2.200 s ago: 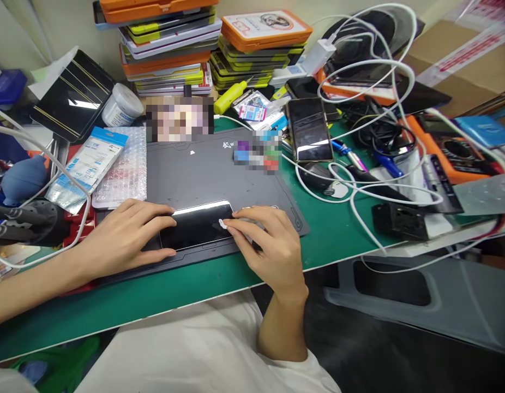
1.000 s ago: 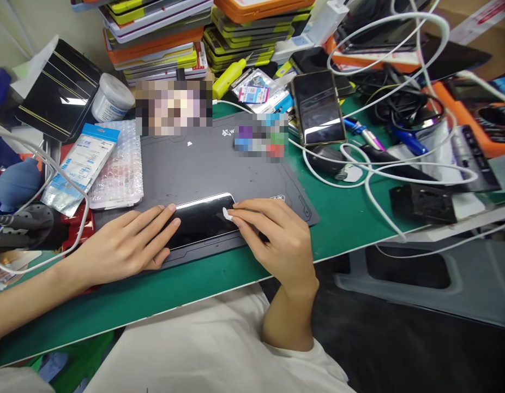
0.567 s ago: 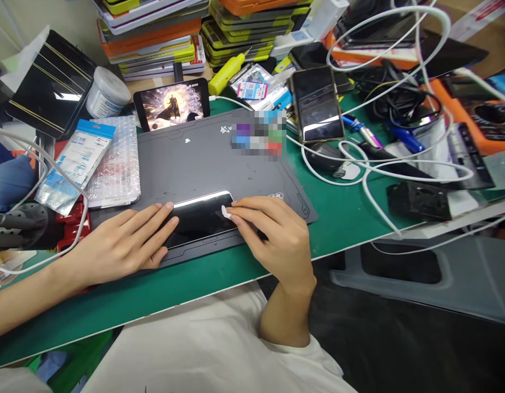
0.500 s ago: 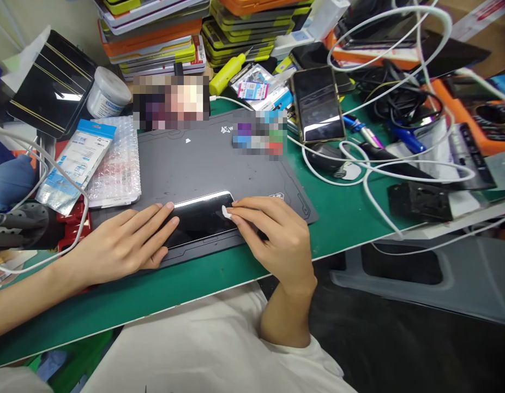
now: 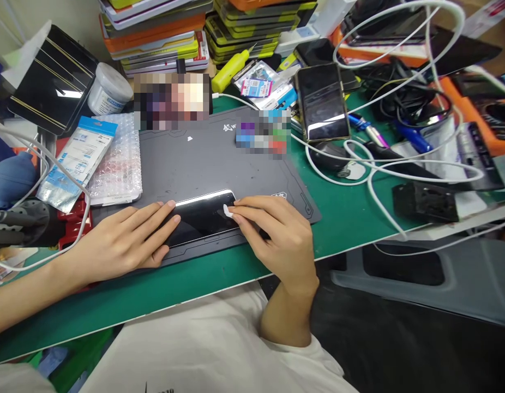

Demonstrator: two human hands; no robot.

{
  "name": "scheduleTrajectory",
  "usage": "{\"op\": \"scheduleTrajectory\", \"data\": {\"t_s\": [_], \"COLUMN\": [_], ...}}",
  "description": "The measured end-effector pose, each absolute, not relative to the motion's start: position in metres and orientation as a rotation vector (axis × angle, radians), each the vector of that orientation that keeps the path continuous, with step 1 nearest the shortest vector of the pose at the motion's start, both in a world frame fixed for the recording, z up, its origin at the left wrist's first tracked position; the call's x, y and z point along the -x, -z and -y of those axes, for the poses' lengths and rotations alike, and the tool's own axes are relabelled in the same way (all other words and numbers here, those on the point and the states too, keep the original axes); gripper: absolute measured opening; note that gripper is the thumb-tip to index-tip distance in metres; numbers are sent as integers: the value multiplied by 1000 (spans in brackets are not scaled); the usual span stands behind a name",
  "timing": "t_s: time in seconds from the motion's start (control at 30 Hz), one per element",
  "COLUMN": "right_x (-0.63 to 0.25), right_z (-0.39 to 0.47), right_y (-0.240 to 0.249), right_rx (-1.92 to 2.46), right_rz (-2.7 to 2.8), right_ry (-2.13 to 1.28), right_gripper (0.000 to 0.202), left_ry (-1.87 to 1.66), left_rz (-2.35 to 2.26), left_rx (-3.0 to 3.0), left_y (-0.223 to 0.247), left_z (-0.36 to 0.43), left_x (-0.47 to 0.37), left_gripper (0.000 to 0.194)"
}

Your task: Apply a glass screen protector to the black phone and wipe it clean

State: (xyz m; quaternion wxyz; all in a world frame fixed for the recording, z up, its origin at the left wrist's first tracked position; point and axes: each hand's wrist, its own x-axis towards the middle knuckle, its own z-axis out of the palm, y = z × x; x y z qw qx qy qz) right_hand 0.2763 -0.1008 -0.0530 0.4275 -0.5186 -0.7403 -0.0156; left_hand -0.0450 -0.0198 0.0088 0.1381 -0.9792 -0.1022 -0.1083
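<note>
A black smartphone (image 5: 203, 218) lies screen up and slightly slanted on the grey work mat (image 5: 170, 164). My left hand (image 5: 125, 237) rests over its left end, fingers stretched across the glass and thumb by the lower edge, holding it in place. At the other end, my right hand (image 5: 283, 237) pinches a small white piece (image 5: 227, 210) between thumb and fingertips. That piece touches or hovers just over the screen; I cannot tell which. It looks soft and folded, but its material is unclear. The right hand covers the phone's right end.
Behind the mat stand a lit, blurred phone (image 5: 173, 101) and stacked cases (image 5: 154, 46). To the right lie another phone (image 5: 322, 103), looping white cables (image 5: 420, 164) and a black block (image 5: 424, 202). Bubble wrap (image 5: 117, 164) and a blue-white packet (image 5: 78, 164) sit at left.
The whole view has shifted slightly. Both hands, the phone and the white piece keep nearly the same places relative to one another.
</note>
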Motion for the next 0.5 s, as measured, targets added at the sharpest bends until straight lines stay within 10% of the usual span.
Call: {"op": "scheduleTrajectory", "data": {"t_s": [0.33,0.5], "right_x": [-275,-276], "right_z": [102,101], "right_y": [52,54], "right_rx": [1313,1301], "right_rz": [1837,1864], "right_ry": [38,75], "right_gripper": [20,21], "left_ry": [410,380], "left_rz": [447,378], "left_rx": [3006,2910], "left_y": [-6,-6], "left_z": [20,20], "left_x": [48,46], "left_gripper": [81,62]}}
